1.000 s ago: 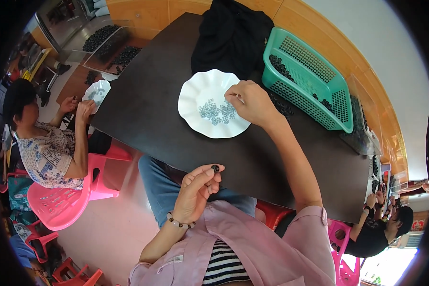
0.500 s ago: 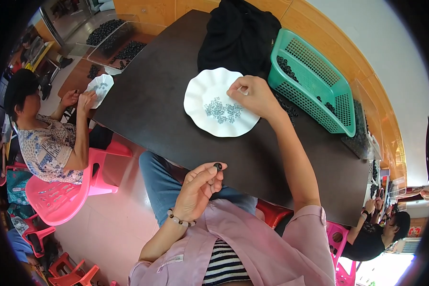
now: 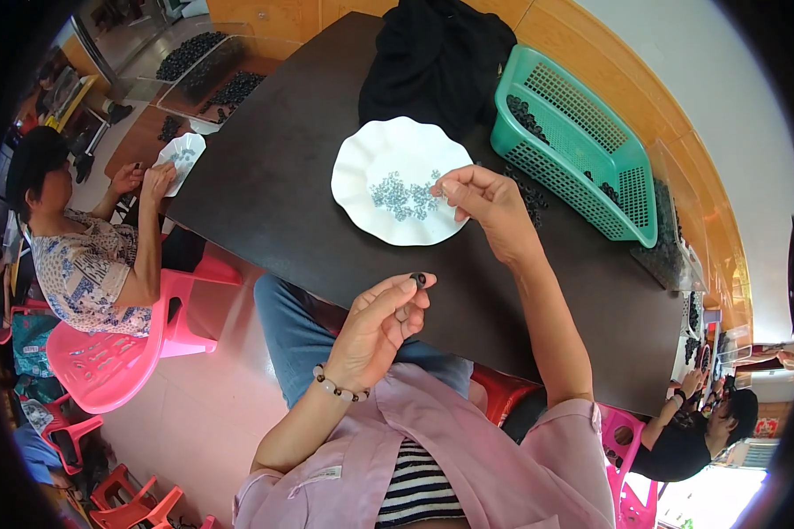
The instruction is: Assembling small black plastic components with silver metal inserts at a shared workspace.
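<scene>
My left hand (image 3: 370, 326) is raised just in front of the table's near edge. Between its thumb and fingertips is a small black ring-shaped part (image 3: 419, 280), its round opening showing. My right hand (image 3: 494, 212) is over the right rim of a white scalloped plate (image 3: 357, 163), thumb and forefinger pinched together. Whatever sits in that pinch is too small to name. On the plate, many tiny clear-grey pieces (image 3: 401, 196) lie in a loose patch, partly beside my right fingertips.
A green mesh basket (image 3: 547, 181) with black parts stands at the right. More black parts (image 3: 533, 203) lie by it on the dark table (image 3: 273, 167). Black cloth (image 3: 432, 66) is bunched at the back. Co-workers sit left (image 3: 88, 264) and right (image 3: 679, 445).
My right hand has drawn back from above the plate's middle toward its right edge and nearer to me. My left hand has risen slightly and shifted right, still with the black part.
</scene>
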Tool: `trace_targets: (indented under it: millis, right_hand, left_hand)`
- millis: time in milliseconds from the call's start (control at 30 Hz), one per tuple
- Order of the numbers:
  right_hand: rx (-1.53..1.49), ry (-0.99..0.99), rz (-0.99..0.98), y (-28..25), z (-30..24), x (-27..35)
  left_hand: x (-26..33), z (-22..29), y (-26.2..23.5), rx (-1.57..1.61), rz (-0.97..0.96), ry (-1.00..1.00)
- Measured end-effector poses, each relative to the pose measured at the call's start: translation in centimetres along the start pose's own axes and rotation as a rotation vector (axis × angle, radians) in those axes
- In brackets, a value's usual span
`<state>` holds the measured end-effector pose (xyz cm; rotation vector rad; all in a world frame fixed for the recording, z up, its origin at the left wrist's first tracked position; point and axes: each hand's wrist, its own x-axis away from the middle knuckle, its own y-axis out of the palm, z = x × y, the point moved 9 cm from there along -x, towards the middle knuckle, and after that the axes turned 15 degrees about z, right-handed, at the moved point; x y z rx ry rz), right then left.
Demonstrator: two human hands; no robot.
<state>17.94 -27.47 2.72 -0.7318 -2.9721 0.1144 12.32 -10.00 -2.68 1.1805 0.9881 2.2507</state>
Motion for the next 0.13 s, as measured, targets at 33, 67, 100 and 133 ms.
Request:
trace_targets:
  millis: [33, 67, 100, 133]
  right_hand:
    - [-0.008, 0.005, 0.011, -0.14, 0.17, -0.46]
    - [-0.01, 0.003, 0.009, -0.17, 0.14, -0.6]
    - [-0.006, 0.006, 0.024, -0.41, 0.14, -0.75]
    - [-0.002, 0.01, 0.035, -0.55, 0.18, -0.82]
  left_hand:
    - [-0.15, 0.22, 0.09, -0.002, 0.002, 0.007]
    - [-0.28, 0.43, 0.18, -0.003, 0.003, 0.01]
    - [-0.4, 0.75, 0.25, -0.023, 0.007, 0.028]
    - [-0.42, 1.07, 0.21, -0.041, 0.013, 0.048]
